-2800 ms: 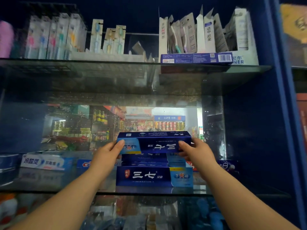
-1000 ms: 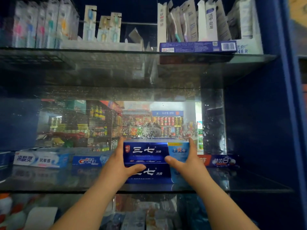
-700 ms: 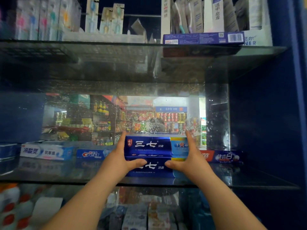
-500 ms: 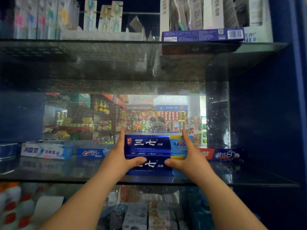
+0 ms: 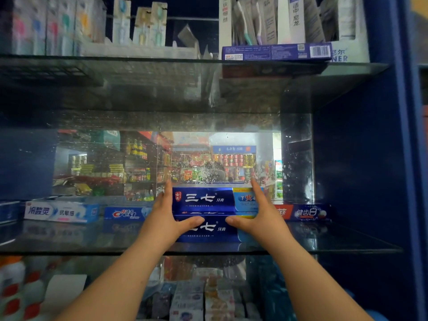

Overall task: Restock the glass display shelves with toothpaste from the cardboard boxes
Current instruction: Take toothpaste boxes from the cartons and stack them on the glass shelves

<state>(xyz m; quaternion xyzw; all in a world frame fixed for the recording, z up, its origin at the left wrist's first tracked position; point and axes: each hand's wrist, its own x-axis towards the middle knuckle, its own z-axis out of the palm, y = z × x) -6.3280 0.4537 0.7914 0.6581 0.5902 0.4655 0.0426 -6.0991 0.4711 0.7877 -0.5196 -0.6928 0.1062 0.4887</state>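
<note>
Two stacked toothpaste boxes [image 5: 203,200] are being squared on the glass shelf [image 5: 324,242] between left hand [image 5: 166,220] and right hand [image 5: 260,216] (fingers [image 5: 257,193] straight, pressed against each end); next, a clean release is called for

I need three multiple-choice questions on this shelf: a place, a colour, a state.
1. The Crest box lies: A) left of the stacked boxes; B) right of them; C) on top of them.
2. The stacked boxes are mainly: A) red; B) dark blue; C) green.
3. The hands: A) hang idle; B) are clenched in fists; C) press the stacked boxes' two ends, fingers straight.
Answers: A, it lies just beyond the left hand; B, their fronts show blue; C, the right hand and the left flank them.
</note>
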